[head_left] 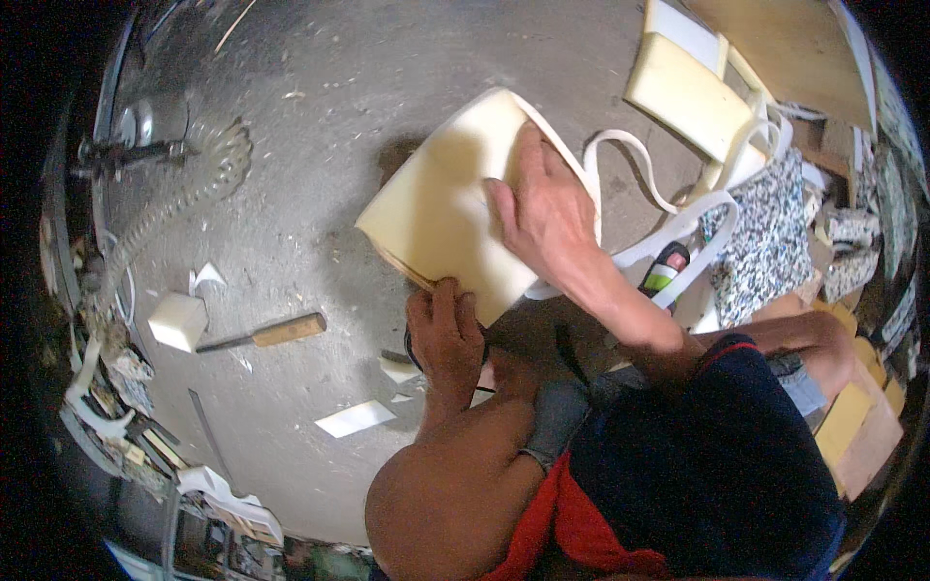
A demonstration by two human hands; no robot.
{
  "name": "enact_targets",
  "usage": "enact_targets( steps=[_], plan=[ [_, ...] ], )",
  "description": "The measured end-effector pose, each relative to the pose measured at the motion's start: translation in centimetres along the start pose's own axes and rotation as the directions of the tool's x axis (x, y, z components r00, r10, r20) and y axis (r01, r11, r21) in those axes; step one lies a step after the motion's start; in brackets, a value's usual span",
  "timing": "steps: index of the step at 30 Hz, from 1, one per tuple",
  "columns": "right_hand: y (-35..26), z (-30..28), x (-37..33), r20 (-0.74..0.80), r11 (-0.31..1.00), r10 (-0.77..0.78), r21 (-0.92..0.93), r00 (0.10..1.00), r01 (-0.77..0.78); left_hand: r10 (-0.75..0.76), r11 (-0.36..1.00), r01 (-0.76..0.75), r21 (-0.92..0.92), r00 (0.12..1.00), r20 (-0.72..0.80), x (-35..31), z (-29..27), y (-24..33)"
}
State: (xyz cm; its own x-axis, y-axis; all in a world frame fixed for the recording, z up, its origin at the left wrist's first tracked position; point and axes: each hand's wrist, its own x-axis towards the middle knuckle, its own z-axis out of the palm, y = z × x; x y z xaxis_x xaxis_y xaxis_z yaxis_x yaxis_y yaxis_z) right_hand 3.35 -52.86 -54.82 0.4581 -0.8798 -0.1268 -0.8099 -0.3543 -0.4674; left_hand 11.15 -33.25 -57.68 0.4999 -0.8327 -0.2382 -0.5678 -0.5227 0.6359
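Observation:
A thick cream foam pad [436, 194] with a pale rim is tilted up over the floor in front of my legs. My left hand [446, 329] grips its near lower edge, fingers curled over the border. Against the pad's upper face, close to its right rim, lies my right hand [547, 203], the thumb spread away from the fingers. Beneath my left hand a dark object is mostly hidden.
A wooden-handled tool [289, 330] lies at left beside a white foam block [178, 321]. A coiled air hose [225, 160] hangs farther left. At right are speckled foam [765, 242], white strips [668, 228] and a cream padded piece [688, 92].

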Motion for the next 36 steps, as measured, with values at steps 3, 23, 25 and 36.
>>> enact_targets(
  steps=[3, 23, 25, 36],
  plan=[
    [-0.3, -1.1, -0.2, 0.067, 1.0, -0.003, 0.003, 0.998, 0.003, 0.004, 0.995, -0.003, -0.097, 1.0, 0.008, -0.3, -1.0, -0.5],
    [-1.1, 4.3, -1.6, 0.487, 0.583, -0.645, -0.183, 0.588, 0.792, 0.082, 0.997, -0.082, -0.008, 0.996, -0.024, 1.0, -0.5, -1.2],
    [-1.9, 4.3, -1.2, 0.541, 0.592, -0.614, -0.166, 0.574, 0.789, 0.078, 0.997, -0.079, 0.024, 0.997, 0.028, 1.5, -1.1, -1.0],
    [1.6, 0.1, -5.3, 0.37, 0.617, -0.749, 0.087, 0.55, 0.782, 0.031, 0.927, -0.042, -0.373, 0.999, -0.038, -0.2, -1.0, -2.0]
  ],
)
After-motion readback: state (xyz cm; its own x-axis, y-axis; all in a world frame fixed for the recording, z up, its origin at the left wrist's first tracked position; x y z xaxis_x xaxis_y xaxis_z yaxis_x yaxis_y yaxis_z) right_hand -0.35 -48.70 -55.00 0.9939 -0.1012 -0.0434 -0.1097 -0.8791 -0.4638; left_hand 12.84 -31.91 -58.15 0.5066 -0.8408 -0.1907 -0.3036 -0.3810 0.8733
